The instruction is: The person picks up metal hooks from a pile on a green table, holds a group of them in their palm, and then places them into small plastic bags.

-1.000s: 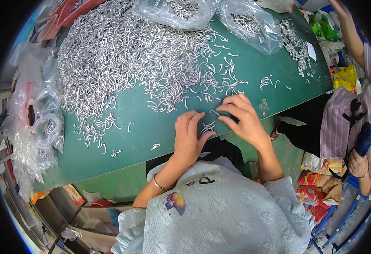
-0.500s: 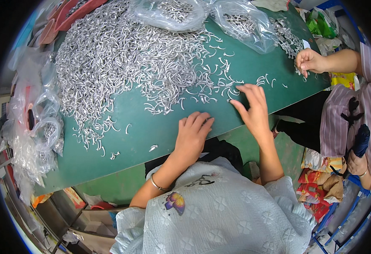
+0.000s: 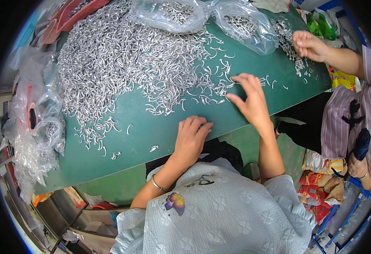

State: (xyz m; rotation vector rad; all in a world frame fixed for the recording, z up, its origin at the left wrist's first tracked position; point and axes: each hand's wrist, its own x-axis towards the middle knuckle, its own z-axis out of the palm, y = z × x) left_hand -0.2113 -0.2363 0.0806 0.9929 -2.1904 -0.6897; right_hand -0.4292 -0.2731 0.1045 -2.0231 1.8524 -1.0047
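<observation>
A broad heap of small curved silvery metal pieces (image 3: 109,59) covers the far left and middle of the green table (image 3: 151,131). My left hand (image 3: 191,136) rests near the front edge, its fingers curled inward; whatever they hold, if anything, is hidden. At the heap's right fringe, my right hand (image 3: 251,99) reaches over some scattered pieces with thumb and fingers apart. No piece shows between those fingers. A lone piece (image 3: 154,148) lies left of my left hand.
Clear plastic bags (image 3: 172,19) of metal parts stand along the far side. Another bag (image 3: 50,131) hangs at the left edge, below a red scoop-like container (image 3: 77,15). On the right, a co-worker's hand (image 3: 310,45) hovers by a smaller pile of parts (image 3: 283,34).
My right hand has shifted slightly away from me, its fingers lifting a little. My left hand has hardly moved. The co-worker's hand has risen off the table, farther from the near edge.
</observation>
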